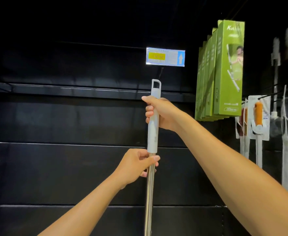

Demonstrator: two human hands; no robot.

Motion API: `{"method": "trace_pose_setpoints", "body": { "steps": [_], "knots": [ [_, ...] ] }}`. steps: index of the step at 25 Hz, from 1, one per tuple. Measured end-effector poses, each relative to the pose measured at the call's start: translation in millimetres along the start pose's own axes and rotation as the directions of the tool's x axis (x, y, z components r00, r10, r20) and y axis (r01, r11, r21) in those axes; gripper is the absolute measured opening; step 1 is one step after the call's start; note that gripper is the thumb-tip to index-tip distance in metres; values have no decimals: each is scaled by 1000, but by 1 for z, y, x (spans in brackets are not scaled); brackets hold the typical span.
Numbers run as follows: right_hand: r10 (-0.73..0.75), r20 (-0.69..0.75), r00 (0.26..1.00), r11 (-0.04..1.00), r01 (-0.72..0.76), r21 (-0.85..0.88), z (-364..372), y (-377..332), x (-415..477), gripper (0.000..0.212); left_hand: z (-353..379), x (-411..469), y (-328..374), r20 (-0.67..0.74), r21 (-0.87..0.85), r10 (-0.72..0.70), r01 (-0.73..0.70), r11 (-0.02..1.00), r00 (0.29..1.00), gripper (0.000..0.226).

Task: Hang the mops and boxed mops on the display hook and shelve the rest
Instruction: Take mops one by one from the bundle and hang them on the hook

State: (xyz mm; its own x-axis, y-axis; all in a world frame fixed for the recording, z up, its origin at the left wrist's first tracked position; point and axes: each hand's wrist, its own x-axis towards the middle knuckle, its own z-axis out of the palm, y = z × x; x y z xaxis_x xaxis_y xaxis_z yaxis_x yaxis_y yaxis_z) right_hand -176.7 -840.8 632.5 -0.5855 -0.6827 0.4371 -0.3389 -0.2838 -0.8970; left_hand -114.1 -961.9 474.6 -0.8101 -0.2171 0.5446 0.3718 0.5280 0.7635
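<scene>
I hold a mop upright by its handle (153,132), a grey plastic grip with a hanging loop on top and a shiny metal pole below. My right hand (160,114) is closed around the grey grip. My left hand (138,165) pinches the metal pole just under the grip. The loop sits right below the thin black display hook (160,73), which carries a price tag (165,56). The mop head is out of view below. Several green boxed mops (225,74) hang to the right.
A black back wall with horizontal panels (63,116) fills the left and centre. At the far right, packaged brushes and long-handled tools (259,120) hang on other hooks.
</scene>
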Motion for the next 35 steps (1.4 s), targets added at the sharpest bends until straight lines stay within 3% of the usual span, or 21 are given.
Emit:
{"method": "trace_pose_setpoints", "body": {
  "steps": [8, 20, 35],
  "knots": [
    [-53, 7, 999, 998, 53, -38, -8, -10, -9, 22, 5, -3, 11, 54, -46, 46, -44, 998, 997, 19],
    [-130, 31, 991, 990, 131, -46, -13, -38, -12, 23, 10, 2, 35, 29, -121, 105, -101, 988, 994, 18],
    [-65, -10, 998, 996, 65, -68, -19, -9, 22, 21, 9, 27, 2, 12, -85, 56, -55, 995, 998, 17]
  ]
}}
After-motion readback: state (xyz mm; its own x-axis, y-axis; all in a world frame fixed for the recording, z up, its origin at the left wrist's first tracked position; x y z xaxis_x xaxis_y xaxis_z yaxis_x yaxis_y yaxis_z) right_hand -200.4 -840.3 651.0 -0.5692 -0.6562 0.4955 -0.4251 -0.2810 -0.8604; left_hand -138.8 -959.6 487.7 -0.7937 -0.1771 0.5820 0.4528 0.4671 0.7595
